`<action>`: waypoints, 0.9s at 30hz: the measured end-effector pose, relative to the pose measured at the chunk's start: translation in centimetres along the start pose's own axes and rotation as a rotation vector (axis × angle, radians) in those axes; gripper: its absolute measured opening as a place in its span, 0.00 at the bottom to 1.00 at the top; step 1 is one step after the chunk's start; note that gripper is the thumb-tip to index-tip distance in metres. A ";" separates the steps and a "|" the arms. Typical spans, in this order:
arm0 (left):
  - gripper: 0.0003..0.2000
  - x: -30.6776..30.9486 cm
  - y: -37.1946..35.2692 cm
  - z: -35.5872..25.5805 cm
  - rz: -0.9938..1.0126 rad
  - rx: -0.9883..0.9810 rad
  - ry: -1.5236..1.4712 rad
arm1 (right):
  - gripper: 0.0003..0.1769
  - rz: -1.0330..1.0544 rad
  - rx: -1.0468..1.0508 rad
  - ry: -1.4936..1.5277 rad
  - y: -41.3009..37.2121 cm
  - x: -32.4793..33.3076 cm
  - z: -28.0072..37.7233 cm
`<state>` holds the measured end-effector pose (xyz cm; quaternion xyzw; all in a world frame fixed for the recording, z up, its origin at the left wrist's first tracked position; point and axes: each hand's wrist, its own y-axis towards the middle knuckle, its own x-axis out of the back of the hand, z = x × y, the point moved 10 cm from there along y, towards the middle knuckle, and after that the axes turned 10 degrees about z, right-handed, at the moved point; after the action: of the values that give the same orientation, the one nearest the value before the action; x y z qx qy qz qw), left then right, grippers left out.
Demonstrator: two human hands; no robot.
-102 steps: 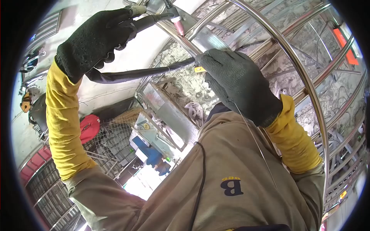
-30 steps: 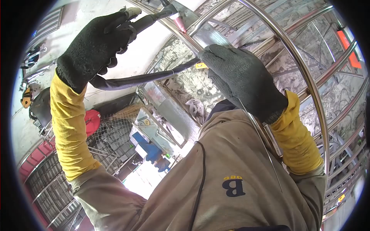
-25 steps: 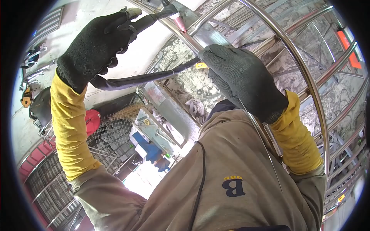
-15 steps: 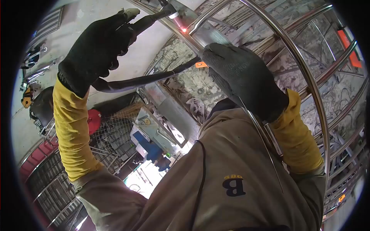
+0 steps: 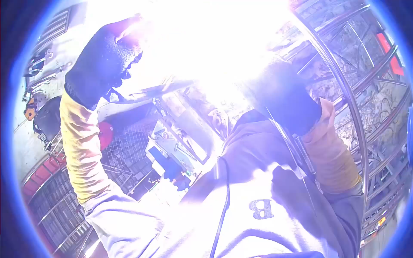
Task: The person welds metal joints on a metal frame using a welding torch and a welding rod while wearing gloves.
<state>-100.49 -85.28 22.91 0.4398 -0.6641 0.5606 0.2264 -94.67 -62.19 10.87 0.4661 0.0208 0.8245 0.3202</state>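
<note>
A white-hot glare covers the upper middle of the head view, hiding the torch head and the spot it works on. My left hand (image 5: 103, 64), in a black glove, is closed around a welding torch whose body is lost in the light. The torch's dark cable (image 5: 148, 91) runs from below that hand to the right. My right hand (image 5: 286, 101), also gloved, is closed, its fingers washed out by the glare. A thin filler rod (image 5: 277, 122) comes out beneath it and slants down across my jacket. Curved shiny metal tubing (image 5: 344, 81) stands just right of this hand.
More metal tubes and bars lie at the right, with an orange-red piece (image 5: 390, 53) among them. A wire mesh (image 5: 124, 142) and a red round object (image 5: 105, 134) are at the left. A metal-framed bench (image 5: 185, 124) stands below the glare.
A small red glow at the torch tip has become a blinding white arc that floods the view. Both hands stay in nearly the same place.
</note>
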 end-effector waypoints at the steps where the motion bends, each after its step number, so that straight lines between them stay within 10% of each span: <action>1: 0.25 -0.1 -0.3 1.0 -0.035 0.001 -0.195 | 0.25 0.012 -0.010 0.003 0.1 0.1 0.0; 27: 0.28 -1.0 -0.2 -1.7 0.043 -0.049 -0.027 | 0.23 -0.046 -0.018 0.016 0.3 0.9 -0.1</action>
<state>-100.14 -83.33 22.66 0.4275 -0.6898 0.5429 0.2160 -95.28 -61.90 11.60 0.4559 0.0265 0.8208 0.3432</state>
